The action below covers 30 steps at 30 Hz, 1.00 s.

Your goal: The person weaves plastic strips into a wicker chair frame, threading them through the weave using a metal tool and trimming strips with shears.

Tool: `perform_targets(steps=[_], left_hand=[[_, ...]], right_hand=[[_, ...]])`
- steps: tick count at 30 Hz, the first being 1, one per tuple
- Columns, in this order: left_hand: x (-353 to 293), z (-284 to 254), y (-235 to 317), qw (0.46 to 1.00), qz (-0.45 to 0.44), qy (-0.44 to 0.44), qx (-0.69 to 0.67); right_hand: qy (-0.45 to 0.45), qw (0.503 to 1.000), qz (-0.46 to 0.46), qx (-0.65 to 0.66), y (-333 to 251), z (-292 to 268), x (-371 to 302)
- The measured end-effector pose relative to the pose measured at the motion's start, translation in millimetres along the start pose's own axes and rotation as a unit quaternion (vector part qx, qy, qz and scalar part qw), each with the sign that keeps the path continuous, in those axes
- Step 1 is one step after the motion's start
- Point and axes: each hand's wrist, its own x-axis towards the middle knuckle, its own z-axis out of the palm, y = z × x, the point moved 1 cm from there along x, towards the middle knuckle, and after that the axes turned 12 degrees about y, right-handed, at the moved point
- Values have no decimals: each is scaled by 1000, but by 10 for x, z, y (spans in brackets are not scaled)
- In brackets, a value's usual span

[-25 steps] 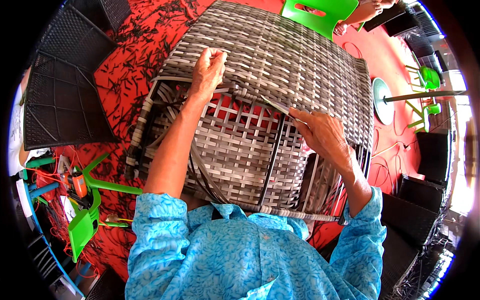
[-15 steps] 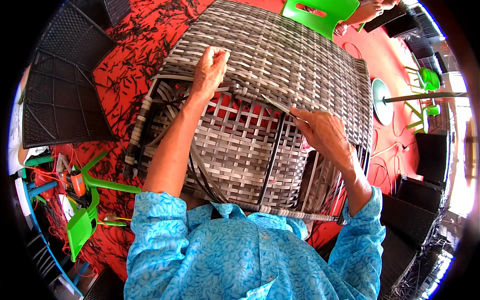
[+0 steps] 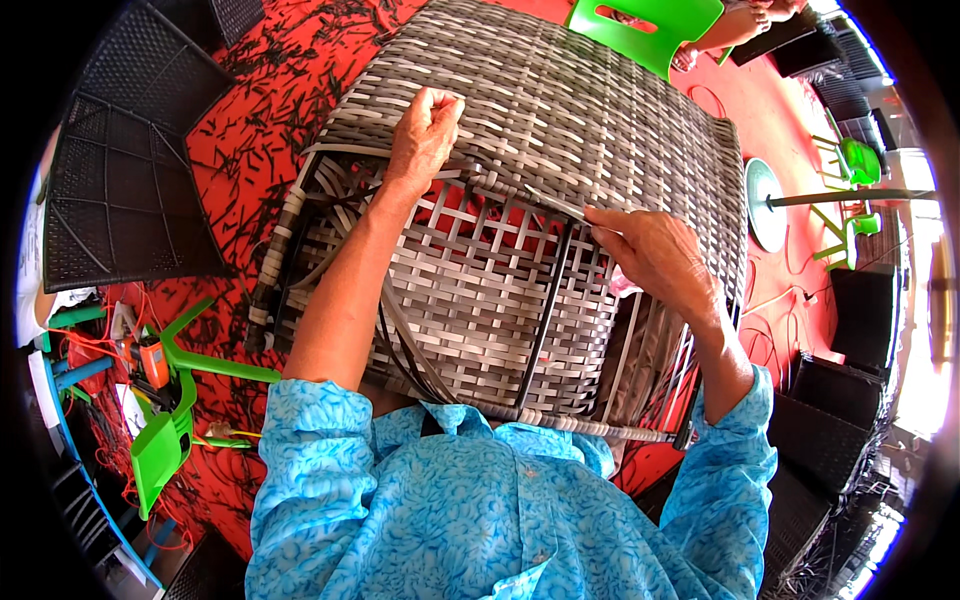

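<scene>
A large grey woven wicker chair frame lies tipped in front of me on a red floor. My left hand is closed on a grey weaving strip at the top edge of the open lattice. My right hand pinches the same flat grey strip farther right, drawing it across the weave. The lattice below is half woven, with red floor showing through the gaps and a black frame bar running down it.
A black mesh panel lies at the left. Green plastic stools and an orange tool sit at the lower left among cables. Another green stool stands beyond the chair. Dark wicker pieces stack at the right. Cut strip scraps litter the floor.
My right hand has shifted slightly right and down along the strip. My left hand stays clenched at the lattice's top edge.
</scene>
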Motion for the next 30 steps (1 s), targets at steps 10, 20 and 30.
perform_targets(steps=[10, 20, 30], left_hand=[[19, 34, -56, 999, 42, -3, 18], [38, -1, -69, 998, 50, 3, 42], [78, -18, -91, 988, 111, 12, 104]], right_hand=[[14, 1000, -20, 0, -8, -17, -48], [57, 994, -75, -59, -93, 43, 84], [26, 998, -51, -3, -12, 26, -16]])
